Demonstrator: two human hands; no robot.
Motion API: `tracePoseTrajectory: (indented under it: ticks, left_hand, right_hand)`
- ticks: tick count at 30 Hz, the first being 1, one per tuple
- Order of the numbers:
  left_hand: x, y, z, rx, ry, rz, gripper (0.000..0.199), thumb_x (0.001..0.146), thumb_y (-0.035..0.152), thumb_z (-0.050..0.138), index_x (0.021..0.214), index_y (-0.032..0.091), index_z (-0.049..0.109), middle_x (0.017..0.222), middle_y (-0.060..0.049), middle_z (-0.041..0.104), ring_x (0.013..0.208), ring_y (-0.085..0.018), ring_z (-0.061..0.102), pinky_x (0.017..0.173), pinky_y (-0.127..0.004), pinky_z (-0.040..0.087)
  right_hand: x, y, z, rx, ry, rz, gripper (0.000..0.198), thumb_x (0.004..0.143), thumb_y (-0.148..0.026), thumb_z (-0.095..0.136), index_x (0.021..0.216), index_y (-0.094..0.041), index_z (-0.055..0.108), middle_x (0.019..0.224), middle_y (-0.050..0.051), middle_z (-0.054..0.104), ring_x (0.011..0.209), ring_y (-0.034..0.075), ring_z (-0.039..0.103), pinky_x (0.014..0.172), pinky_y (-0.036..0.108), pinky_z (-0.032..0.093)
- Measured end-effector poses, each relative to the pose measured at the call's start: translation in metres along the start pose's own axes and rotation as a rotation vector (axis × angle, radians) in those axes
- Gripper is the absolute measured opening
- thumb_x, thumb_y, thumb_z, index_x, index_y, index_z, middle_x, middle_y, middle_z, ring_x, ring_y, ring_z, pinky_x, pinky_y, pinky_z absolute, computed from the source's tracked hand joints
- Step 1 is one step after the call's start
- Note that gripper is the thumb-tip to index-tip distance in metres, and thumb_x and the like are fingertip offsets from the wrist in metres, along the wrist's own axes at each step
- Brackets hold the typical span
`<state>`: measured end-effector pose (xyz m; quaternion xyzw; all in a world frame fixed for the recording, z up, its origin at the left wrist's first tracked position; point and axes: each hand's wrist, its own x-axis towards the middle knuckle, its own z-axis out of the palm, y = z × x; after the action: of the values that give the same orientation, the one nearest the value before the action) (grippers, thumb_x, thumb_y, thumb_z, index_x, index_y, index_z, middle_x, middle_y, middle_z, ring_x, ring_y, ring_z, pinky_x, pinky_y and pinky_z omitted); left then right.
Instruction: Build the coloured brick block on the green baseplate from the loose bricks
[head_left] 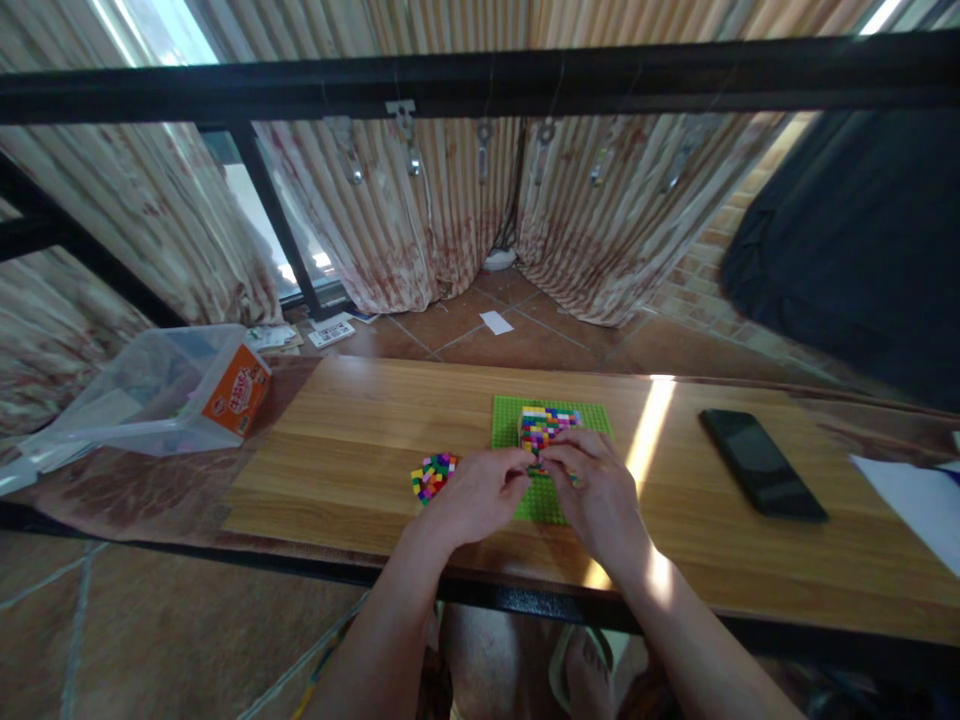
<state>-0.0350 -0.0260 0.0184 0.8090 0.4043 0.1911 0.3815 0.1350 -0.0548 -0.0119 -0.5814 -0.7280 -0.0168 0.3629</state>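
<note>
A green baseplate (547,509) lies on the wooden board, and a block of small multicoloured bricks (538,424) is built up on it. Both of my hands meet at the near side of that block. My left hand (487,490) comes in from the left with its thumb and fingers pinched together. From the right, my right hand (600,490) is pinched too, its fingertips close to those of the left. Whatever sits between the fingertips is too small or hidden to make out. Just left of my left hand lies a pile of loose coloured bricks (433,475).
A black phone (763,465) rests on the board (337,430) at the right, with white paper (911,500) beyond it. A clear plastic box (172,390) with an orange label stands at the left. A dark bar (465,85) with hanging clips crosses in front of striped curtains.
</note>
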Motion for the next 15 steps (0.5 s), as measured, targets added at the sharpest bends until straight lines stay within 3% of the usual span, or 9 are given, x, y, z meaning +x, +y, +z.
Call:
tracePoseTrajectory:
  ticks: [8, 15]
  left_hand:
    - [-0.0006, 0.0, 0.0006, -0.022, 0.013, -0.011, 0.032, 0.087, 0.02, 0.047, 0.111, 0.022, 0.068, 0.096, -0.004, 0.074, 0.09, -0.02, 0.066, 0.084, -0.029, 0.048]
    - [-0.0003, 0.0002, 0.0014, -0.017, 0.011, -0.025, 0.031, 0.086, 0.019, 0.049, 0.109, 0.021, 0.069, 0.091, -0.004, 0.073, 0.088, -0.02, 0.065, 0.082, -0.03, 0.048]
  right_hand:
    - [0.0007, 0.0027, -0.0005, 0.057, 0.038, 0.071, 0.012, 0.087, -0.023, 0.061, 0.081, -0.022, 0.071, 0.097, 0.007, 0.066, 0.09, 0.023, 0.06, 0.082, 0.04, 0.052]
    - [-0.0022, 0.0024, -0.0007, 0.033, 0.041, -0.029, 0.018, 0.089, -0.02, 0.056, 0.082, -0.021, 0.073, 0.095, 0.008, 0.066, 0.088, 0.022, 0.06, 0.078, 0.038, 0.053]
